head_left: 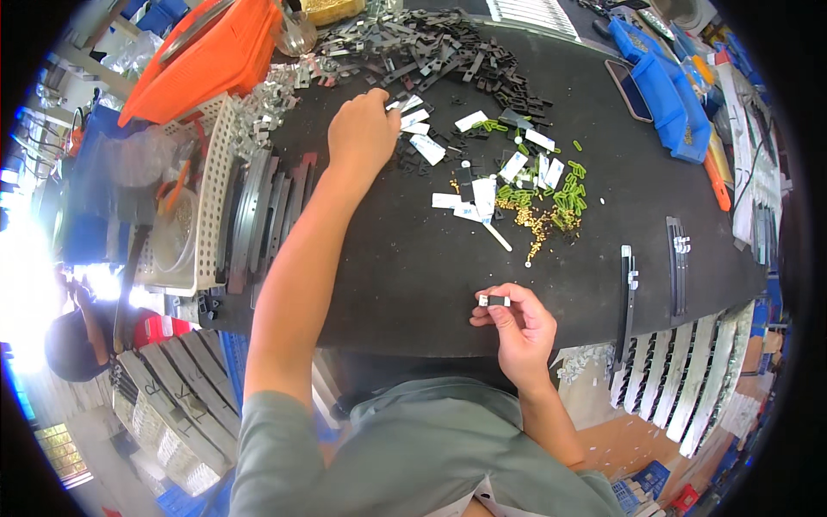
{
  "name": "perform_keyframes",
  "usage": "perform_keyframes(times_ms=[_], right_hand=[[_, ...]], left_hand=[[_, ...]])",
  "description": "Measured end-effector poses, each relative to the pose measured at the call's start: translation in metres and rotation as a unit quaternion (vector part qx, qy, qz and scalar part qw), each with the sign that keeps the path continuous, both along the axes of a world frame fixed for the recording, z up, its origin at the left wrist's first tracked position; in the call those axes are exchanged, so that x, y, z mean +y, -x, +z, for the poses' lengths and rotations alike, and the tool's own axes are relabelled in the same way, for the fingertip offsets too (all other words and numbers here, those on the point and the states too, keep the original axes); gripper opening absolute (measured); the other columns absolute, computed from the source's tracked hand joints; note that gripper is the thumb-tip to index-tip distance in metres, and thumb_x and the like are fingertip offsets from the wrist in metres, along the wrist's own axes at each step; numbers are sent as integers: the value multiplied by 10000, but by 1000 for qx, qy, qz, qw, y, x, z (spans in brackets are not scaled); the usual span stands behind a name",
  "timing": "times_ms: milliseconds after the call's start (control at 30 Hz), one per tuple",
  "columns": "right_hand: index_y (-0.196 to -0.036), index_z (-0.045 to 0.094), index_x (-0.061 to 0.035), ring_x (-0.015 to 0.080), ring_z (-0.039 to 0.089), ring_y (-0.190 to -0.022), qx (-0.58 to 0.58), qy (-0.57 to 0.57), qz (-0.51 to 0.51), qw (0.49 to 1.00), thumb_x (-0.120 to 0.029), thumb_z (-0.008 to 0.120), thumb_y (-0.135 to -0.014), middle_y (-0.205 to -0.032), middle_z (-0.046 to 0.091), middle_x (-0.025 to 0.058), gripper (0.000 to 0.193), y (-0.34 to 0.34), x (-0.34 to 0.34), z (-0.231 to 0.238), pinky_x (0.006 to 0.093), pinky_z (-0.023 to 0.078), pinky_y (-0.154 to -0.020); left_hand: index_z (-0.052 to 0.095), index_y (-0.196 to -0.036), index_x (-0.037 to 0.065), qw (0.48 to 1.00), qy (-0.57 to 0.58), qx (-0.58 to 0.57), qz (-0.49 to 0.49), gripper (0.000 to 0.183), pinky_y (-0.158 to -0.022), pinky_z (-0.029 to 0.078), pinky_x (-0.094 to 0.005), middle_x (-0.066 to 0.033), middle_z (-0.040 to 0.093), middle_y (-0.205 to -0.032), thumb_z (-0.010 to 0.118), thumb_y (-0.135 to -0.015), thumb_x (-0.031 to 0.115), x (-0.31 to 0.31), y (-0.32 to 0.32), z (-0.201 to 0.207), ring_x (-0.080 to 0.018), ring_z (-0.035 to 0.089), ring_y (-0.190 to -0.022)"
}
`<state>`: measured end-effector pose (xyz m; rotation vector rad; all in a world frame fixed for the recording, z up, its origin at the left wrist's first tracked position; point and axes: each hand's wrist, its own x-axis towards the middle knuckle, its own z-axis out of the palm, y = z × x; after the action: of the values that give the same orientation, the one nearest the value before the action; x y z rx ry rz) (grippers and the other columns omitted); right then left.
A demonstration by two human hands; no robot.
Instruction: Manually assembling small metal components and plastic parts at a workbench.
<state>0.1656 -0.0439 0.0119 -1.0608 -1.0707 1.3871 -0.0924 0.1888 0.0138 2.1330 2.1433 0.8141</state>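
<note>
The right hand (524,336) pinched a small part (496,302) over the near tabletop (396,267) while the left hand (366,129), its grip not discernible, reached the white strips (428,150); strip-picking appeared the current step, the next move likely calling for a fine pinch.

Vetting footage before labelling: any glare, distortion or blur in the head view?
Head view: glare washes out the far left, past the white basket; same view: fisheye bows the near edge of the table, blackens the corners; same view: left hand and right hand clearly outlined, yellow pieces too small for detail.
</note>
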Motion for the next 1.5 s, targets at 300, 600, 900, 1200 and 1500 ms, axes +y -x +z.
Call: perform_keyframes(times_ms=[300, 600, 900, 1200, 1500], right_hand=[[-1150, 617, 71, 175, 720, -857, 26, 6, -14, 1000, 18, 591, -1010, -1039, 709, 133, 151, -8, -1, -3, 329, 622, -798], [-1180, 599, 50, 194, 716, -835, 39, 28, -64, 997, 1, 596, -1010, -1057, 703, 172, 176, -5, 0, 2, 352, 630, -749], [-1171, 616, 46, 191, 712, -790, -2, 19, -100, 995, -64, 641, -1003, -1031, 713, 172, 202, -25, -4, 9, 357, 627, -704], [-1158, 623, 56, 195, 716, -798, 6, 40, -60, 997, -35, 635, -997, -1036, 716, 180, 186, -15, -5, 5, 359, 628, -708], [-1178, 639, 57, 200, 735, -829, -38, 73, -53, 995, 5, 592, -1010, -1030, 729, 162, 182, -11, 1, 9, 352, 636, -769]], left_hand=[[730, -962, -3, 998, 55, -9, -1, 274, -694, 511, -362, -134, 723, -819, 623, -948, 248, -91, 17, 113, -224, 689, -717], [641, -851, 74, 977, 65, -42, -198, 209, -553, 503, -377, -63, 576, -798, 824, -798, 160, -227, -69, 44, -271, 616, -623], [722, -1108, 25, 962, 121, -241, -44, 331, -644, 531, -299, -93, 678, -1000, 834, -799, 70, -242, -27, 42, -170, 648, -718], [739, -1071, 32, 963, 170, -190, -91, 247, -688, 541, -351, -84, 657, -992, 789, -829, 39, -242, -5, 32, -243, 663, -816], [737, -1015, 55, 958, 64, -182, -212, 318, -824, 490, -393, -56, 659, -985, 837, -718, 113, -229, -49, 40, -271, 637, -895]])
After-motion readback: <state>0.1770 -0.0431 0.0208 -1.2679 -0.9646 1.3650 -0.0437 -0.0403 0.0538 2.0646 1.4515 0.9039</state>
